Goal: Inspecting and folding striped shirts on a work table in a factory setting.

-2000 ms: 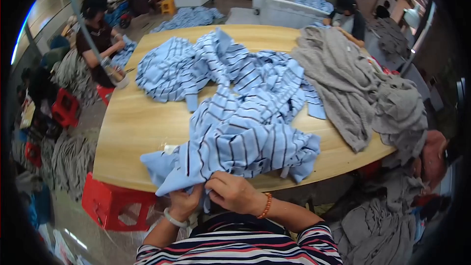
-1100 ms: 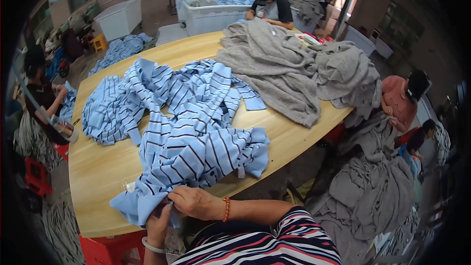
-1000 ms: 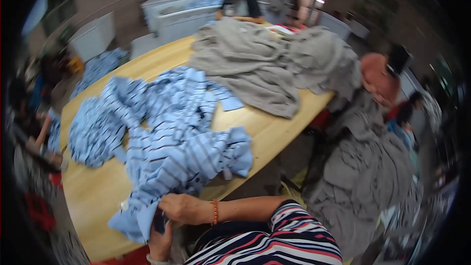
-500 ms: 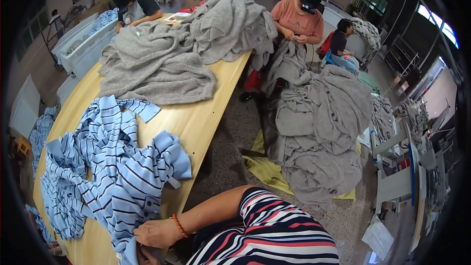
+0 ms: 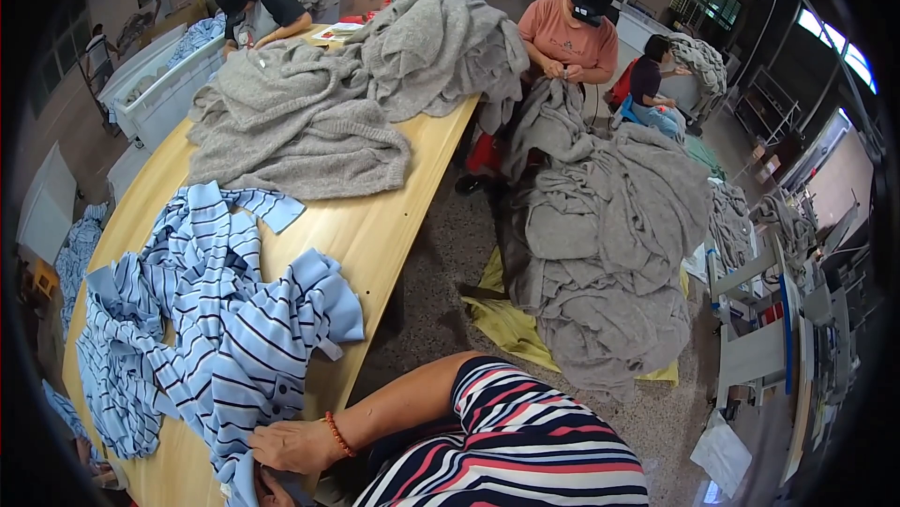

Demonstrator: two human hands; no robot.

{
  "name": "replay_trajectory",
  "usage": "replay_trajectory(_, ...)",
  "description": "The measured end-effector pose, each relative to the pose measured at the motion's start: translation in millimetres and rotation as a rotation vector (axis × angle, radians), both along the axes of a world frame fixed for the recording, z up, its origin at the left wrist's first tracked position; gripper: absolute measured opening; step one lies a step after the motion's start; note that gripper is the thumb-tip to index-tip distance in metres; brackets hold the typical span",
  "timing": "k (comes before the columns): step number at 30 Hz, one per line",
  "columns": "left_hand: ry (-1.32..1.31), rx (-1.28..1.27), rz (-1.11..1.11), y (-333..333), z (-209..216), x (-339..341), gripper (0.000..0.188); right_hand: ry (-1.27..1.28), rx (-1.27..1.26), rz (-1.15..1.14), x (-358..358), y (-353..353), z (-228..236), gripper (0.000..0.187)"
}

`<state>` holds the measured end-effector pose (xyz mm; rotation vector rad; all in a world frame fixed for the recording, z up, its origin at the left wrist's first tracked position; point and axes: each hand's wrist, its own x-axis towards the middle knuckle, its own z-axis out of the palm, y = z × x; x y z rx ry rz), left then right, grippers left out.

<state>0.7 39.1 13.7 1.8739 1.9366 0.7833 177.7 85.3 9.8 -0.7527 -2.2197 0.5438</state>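
A light blue knit shirt (image 5: 248, 333) with dark and white stripes lies crumpled on the near part of the wooden table (image 5: 412, 183). Dark buttons show on its lower part. My right hand (image 5: 295, 446), with a red beaded bracelet at the wrist, is closed on the shirt's edge near the bottom of the view. Just below it, my left hand (image 5: 272, 488) is largely cut off by the lower edge. Its visible fingers are curled against the same cloth, and the fingertips are hidden.
Grey knit garments (image 5: 300, 122) are heaped on the table's far part. A tall grey pile (image 5: 609, 226) stands on yellow sheeting (image 5: 506, 324) to the right. A co-worker in a pink shirt (image 5: 577, 43) handles grey knitwear; another (image 5: 262, 15) leans over beside a white bin (image 5: 173, 104).
My right hand and forearm have shifted slightly left with the cloth edge. The shirt otherwise lies almost the same. The seated co-worker at the right has raised a hand.
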Motion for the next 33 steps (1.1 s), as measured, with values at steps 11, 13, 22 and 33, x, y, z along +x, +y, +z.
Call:
replay_trajectory(11,-0.253,0.078,-0.016,-8.9,-9.3,-36.5,0.038,0.105,-0.103,0.254,-0.7,20.6,-3.7,0.012)
replay_trajectory(13,-0.317,0.099,-0.03,-8.5,-9.0,-39.0,0.038,0.162,-0.179,0.273,-0.6,19.5,-0.4,0.013)
replay_trajectory(22,-0.919,0.046,0.134,-12.6,41.2,-22.9,0.036,0.546,-0.222,0.095,20.0,9.7,43.0,0.039)
replay_trajectory(33,-0.183,0.535,-0.186,-32.8,92.6,22.4,0.042,0.581,0.237,-0.111,72.1,64.1,106.1,0.042)
